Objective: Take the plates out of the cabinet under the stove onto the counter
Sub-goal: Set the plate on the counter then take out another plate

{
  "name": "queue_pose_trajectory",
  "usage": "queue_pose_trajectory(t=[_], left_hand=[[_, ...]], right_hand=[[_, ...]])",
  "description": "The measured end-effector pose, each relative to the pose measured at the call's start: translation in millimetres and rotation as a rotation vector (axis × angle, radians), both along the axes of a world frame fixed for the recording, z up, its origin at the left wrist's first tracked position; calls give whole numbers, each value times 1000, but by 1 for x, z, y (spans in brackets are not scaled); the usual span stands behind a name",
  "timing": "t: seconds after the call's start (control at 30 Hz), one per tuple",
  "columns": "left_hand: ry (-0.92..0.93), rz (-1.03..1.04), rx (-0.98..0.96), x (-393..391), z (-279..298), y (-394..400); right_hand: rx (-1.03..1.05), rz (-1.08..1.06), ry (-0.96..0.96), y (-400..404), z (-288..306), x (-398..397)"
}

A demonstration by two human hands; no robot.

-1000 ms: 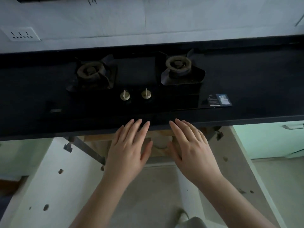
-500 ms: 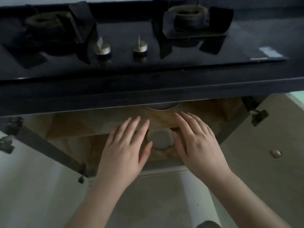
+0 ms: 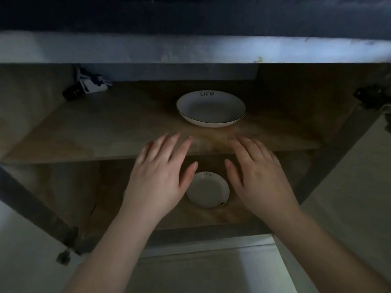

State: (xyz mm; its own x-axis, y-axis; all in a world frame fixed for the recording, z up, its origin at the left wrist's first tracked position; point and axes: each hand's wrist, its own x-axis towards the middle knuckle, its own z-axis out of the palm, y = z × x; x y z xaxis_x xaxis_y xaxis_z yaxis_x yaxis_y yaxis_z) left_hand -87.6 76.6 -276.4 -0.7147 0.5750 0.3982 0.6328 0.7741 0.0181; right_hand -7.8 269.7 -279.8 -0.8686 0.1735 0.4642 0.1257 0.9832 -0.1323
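Observation:
A white plate (image 3: 211, 108) with a thin dark rim and the word "Life" sits on the upper wooden shelf (image 3: 105, 132) of the open cabinet, right of centre. A smaller white plate (image 3: 207, 190) with the same lettering rests on the lower shelf (image 3: 211, 216), seen between my hands. My left hand (image 3: 160, 176) and my right hand (image 3: 257, 176) hover palm-down in front of the shelf edge, fingers spread, holding nothing. Both hands are apart from the plates.
The dark counter edge (image 3: 190, 15) runs across the top, above a pale strip. A crumpled white-and-blue packet (image 3: 92, 85) lies at the upper shelf's back left. Open cabinet doors (image 3: 347, 197) stand at both sides, with a hinge (image 3: 369, 98) at right.
The view has dropped from the stove top to inside the cabinet. The upper plate has come into sight. My hands have stayed open and spread, now level with the upper shelf edge.

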Motion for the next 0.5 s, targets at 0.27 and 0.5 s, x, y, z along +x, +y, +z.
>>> queue_pose_trajectory(t=[0.27,0.5], left_hand=[[28,-17,55,-25,-10,23],[-131,23,48,-78,-10,58]], right_hand=[[-17,55,53,11,-4,-19],[-94,30,-8,30,-4,-50]])
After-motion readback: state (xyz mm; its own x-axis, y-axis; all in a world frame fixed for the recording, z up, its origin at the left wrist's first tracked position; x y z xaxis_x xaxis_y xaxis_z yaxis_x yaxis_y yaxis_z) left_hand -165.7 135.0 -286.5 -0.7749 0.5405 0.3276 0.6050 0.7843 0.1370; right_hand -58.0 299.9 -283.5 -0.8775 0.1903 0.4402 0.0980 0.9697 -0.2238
